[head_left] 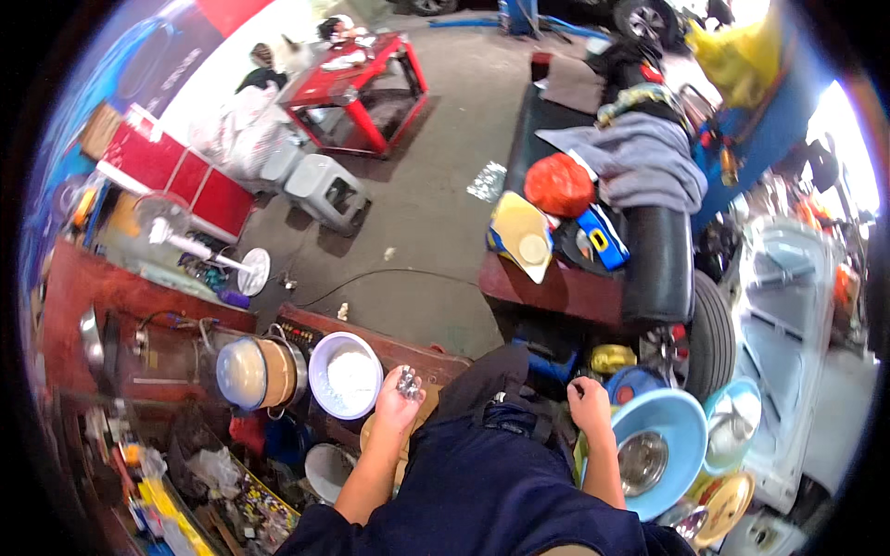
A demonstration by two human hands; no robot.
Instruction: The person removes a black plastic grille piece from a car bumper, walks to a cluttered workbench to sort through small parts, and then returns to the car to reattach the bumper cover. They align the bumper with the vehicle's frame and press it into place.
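Small shiny metal parts (406, 381) bunched in left hand (397, 405); axis unclear

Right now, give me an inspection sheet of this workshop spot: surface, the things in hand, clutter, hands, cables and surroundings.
Surface: dark red workbench, crowded, by a grey concrete floor.
Things in hand: small shiny metal parts in the left hand; white bowl of white powder just left of it.
Clutter: lidded pot, light blue basin holding a metal bowl, orange bag, grey cloth.
Hands: left closed on the parts; right hand at the basin's rim, contact unclear.
Cables: black cable across the floor.
Surroundings: red cart, grey stools, white fan, tyre.
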